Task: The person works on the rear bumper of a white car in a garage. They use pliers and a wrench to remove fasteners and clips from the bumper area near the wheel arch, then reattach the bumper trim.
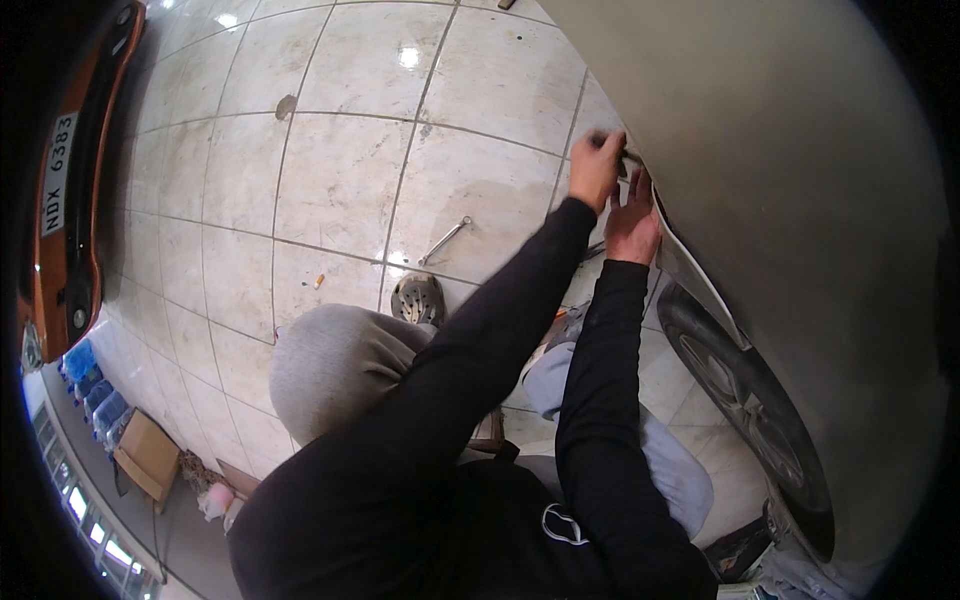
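My left hand (596, 172) is closed at the lower edge of a grey car body (780, 160), ahead of the wheel (750, 410). Its fingers grip a small dark tool-like piece (628, 158), whose kind I cannot make out. Just nearer to me, my right hand (634, 228) reaches up along the same edge. Its fingers are stretched out against the panel's rim, partly hidden by the bodywork. On the tiles left of my arms lies a metal combination wrench (445, 241), apart from both hands.
White floor tiles (330, 160) spread to the left. My foot in a clog (417, 298) is near the wrench. An orange car (75, 190) stands at the far left. Below it are blue-tinted bottles (95, 400) and a cardboard box (148, 455).
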`<state>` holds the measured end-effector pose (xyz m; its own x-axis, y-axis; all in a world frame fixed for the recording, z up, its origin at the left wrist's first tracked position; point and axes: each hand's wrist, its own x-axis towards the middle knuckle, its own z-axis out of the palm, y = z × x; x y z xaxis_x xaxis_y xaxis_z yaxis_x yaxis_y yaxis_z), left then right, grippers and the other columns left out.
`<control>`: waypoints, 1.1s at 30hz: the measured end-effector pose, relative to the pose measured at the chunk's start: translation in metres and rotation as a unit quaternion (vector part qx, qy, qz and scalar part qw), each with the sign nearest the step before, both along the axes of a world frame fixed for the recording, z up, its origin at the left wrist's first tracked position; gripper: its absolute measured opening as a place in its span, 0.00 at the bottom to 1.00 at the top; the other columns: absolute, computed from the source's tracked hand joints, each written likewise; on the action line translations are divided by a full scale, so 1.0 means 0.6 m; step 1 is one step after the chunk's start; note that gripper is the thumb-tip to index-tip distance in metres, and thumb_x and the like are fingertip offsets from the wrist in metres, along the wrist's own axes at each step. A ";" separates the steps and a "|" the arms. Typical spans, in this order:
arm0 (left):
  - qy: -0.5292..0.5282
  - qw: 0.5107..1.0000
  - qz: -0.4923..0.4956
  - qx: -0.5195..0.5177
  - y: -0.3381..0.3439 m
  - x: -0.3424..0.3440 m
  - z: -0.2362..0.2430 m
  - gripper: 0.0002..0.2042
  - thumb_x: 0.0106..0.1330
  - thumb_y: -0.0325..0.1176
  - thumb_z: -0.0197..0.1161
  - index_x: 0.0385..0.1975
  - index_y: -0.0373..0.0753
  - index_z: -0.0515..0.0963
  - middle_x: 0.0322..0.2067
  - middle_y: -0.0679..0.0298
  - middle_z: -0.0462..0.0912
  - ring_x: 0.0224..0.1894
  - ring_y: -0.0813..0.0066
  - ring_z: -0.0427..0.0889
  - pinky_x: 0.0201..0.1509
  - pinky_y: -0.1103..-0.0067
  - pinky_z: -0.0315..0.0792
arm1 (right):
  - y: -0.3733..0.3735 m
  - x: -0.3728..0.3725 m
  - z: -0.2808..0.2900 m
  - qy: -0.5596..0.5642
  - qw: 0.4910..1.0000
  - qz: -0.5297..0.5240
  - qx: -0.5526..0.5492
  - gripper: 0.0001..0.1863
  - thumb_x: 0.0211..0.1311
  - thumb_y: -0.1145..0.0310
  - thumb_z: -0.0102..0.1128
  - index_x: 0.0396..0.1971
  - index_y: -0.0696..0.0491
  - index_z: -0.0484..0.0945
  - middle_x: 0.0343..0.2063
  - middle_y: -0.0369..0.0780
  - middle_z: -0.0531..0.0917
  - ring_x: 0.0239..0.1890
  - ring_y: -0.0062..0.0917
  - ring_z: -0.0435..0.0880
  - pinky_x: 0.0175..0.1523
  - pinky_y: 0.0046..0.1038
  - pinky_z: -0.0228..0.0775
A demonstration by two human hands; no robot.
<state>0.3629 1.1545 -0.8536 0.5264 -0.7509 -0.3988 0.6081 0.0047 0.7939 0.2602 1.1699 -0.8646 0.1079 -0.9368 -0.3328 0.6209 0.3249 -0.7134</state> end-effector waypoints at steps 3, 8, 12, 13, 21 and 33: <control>-0.039 0.998 -0.054 -0.021 -0.046 0.037 0.016 0.15 0.66 0.39 0.60 0.29 0.30 0.77 0.19 0.62 0.78 0.20 0.77 0.75 0.22 0.76 0.67 | -0.002 0.006 0.003 -0.011 1.000 0.022 -0.008 0.28 0.70 0.45 0.45 0.64 0.43 0.67 0.67 0.31 0.67 0.70 0.26 0.55 0.73 0.45 0.40; -0.035 0.999 0.003 0.025 0.046 -0.043 -0.020 0.19 0.69 0.43 0.61 0.26 0.30 0.78 0.21 0.60 0.80 0.22 0.78 0.75 0.26 0.77 0.69 | -0.015 -0.010 -0.015 0.014 1.000 -0.017 0.017 0.24 0.71 0.48 0.47 0.60 0.46 0.70 0.61 0.33 0.72 0.66 0.28 0.62 0.70 0.43 0.51; -0.071 0.996 0.060 -0.003 0.106 -0.114 -0.008 0.13 0.68 0.38 0.64 0.35 0.32 0.78 0.25 0.64 0.81 0.27 0.80 0.77 0.32 0.81 0.71 | -0.003 -0.014 -0.012 0.060 0.997 -0.029 0.041 0.20 0.72 0.53 0.48 0.57 0.45 0.72 0.56 0.33 0.76 0.60 0.27 0.70 0.64 0.37 0.63; -0.061 0.997 0.039 0.011 0.105 -0.107 -0.017 0.13 0.68 0.38 0.64 0.34 0.31 0.77 0.24 0.64 0.81 0.27 0.80 0.77 0.32 0.80 0.71 | 0.008 -0.009 -0.001 0.058 0.998 -0.015 0.016 0.20 0.72 0.52 0.48 0.57 0.45 0.72 0.56 0.33 0.76 0.60 0.27 0.69 0.64 0.39 0.63; -0.212 0.976 0.030 -0.043 -0.077 0.059 -0.027 0.14 0.63 0.37 0.62 0.25 0.30 0.77 0.15 0.61 0.76 0.14 0.74 0.74 0.18 0.77 0.65 | 0.002 0.028 0.004 0.020 1.000 0.013 -0.017 0.32 0.68 0.43 0.47 0.66 0.45 0.63 0.69 0.37 0.64 0.71 0.31 0.55 0.73 0.44 0.37; 0.005 1.000 0.018 0.000 0.039 -0.063 -0.010 0.10 0.69 0.34 0.62 0.35 0.33 0.78 0.26 0.67 0.79 0.30 0.84 0.75 0.32 0.84 0.71 | 0.001 -0.024 0.001 0.106 0.993 -0.047 0.009 0.30 0.67 0.42 0.49 0.60 0.46 0.69 0.60 0.36 0.73 0.65 0.29 0.63 0.71 0.45 0.44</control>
